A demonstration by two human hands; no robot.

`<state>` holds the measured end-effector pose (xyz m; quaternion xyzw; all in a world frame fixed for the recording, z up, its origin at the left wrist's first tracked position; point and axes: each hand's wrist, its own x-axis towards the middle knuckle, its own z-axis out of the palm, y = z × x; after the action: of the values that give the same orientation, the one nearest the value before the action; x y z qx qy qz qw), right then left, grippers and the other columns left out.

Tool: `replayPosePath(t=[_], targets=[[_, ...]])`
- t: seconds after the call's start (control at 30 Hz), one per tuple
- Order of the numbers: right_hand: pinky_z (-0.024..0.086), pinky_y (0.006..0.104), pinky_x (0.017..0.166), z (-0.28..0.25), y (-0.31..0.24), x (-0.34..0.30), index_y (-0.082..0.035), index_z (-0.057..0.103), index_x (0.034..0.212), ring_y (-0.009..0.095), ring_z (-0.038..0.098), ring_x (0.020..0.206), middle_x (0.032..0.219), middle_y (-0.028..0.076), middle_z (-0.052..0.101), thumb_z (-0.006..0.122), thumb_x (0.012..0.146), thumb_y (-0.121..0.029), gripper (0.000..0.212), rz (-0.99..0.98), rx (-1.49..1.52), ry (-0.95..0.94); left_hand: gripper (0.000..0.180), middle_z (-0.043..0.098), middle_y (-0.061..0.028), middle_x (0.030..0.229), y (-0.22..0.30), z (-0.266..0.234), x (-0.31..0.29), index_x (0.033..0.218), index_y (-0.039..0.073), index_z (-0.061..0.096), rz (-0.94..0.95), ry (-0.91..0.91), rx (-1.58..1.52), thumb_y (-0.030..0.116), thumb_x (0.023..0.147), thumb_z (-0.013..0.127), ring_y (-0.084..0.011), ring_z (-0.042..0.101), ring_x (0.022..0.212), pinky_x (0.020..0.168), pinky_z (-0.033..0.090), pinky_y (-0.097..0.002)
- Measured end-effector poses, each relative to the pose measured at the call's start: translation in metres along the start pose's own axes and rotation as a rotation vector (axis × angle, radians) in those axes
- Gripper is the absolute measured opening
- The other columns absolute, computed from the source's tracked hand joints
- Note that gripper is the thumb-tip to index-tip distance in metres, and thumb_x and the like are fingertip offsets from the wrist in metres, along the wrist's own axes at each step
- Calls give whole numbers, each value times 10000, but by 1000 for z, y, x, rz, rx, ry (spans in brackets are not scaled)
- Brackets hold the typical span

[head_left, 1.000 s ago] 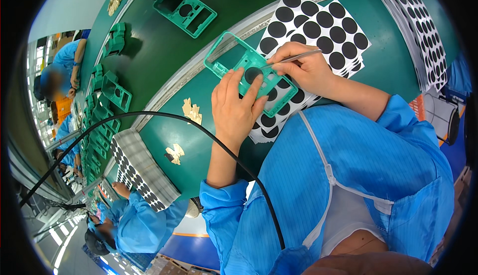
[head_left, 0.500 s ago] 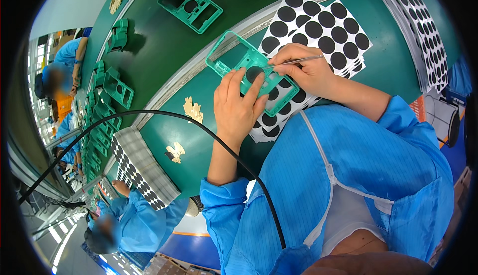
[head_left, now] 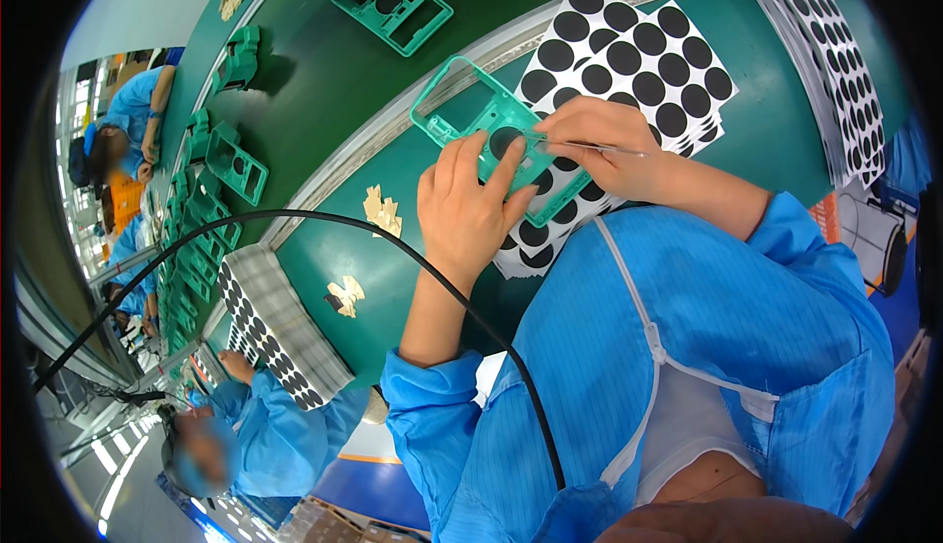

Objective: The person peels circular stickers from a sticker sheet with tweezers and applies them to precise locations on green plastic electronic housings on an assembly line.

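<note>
A green plastic housing (head_left: pixel 572 192) with a large opening at its far end lies tilted in front of me, over sheets of round black stickers (head_left: pixel 650 89). My left hand (head_left: pixel 460 194) holds its left side, the index fingertip on a black round sticker (head_left: pixel 504 141) set in the housing. Metal tweezers (head_left: pixel 611 148) are pinched in the closed fingers of my right hand (head_left: pixel 614 145). Their tips are near the right side of that sticker; whether they touch it I cannot tell.
A conveyor (head_left: pixel 324 120) beyond the bench carries several green housings (head_left: pixel 388 0). Peeled backing scraps (head_left: pixel 382 212) lie left of my left hand. Sticker sheets (head_left: pixel 820 61) stand at the right and another stack (head_left: pixel 280 332) at the left. A black cable (head_left: pixel 393 238) arcs across. Co-workers (head_left: pixel 260 435) sit leftward.
The tweezers have tipped, their rear end now lower, and my right fingers have moved slightly. My left index finger stays on the sticker. Housings on the conveyor have shifted slightly rightward.
</note>
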<state>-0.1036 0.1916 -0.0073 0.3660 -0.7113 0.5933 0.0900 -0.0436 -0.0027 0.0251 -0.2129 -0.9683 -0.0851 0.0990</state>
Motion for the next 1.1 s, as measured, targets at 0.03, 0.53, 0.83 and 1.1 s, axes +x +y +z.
replayPosePath(t=[0.03, 0.53, 0.83, 1.1], targets=[[453, 245, 514, 0, -1, 0, 6, 605, 807, 186, 594, 656, 884, 131, 638, 633, 725, 62, 103, -36, 28, 11, 454, 524, -74, 1117, 0, 0, 0, 1106, 203, 622, -3, 2, 3, 297, 667, 688, -268, 504, 1021, 771, 422, -363], [487, 273, 534, 9, -3, 1, -18, 591, 810, 226, 598, 666, 808, 100, 610, 627, 699, 63, 142, -71, -99, -13, 528, 517, -91, 1129, 6, 8, -7, 1180, 87, 542, -65, 36, -80, 204, 686, 685, -296, 452, 1090, 913, 352, -407], [473, 226, 649, 2, 8, -3, 11, 616, 921, 132, 576, 753, 920, 108, 613, 570, 786, 77, 157, 135, 292, 248, 388, 540, -72, 892, 3, 12, -6, 1142, 63, 541, -390, 177, -70, 151, 766, 574, -259, 448, 988, 933, 229, -412], [477, 202, 698, -6, 8, -5, 8, 527, 956, 72, 565, 733, 927, 86, 612, 511, 881, -16, 81, 417, 641, 428, 369, 553, -280, 1002, -118, -7, 35, 1112, -73, 511, -622, 215, -128, 101, 795, 436, -410, 545, 922, 827, 431, -441]])
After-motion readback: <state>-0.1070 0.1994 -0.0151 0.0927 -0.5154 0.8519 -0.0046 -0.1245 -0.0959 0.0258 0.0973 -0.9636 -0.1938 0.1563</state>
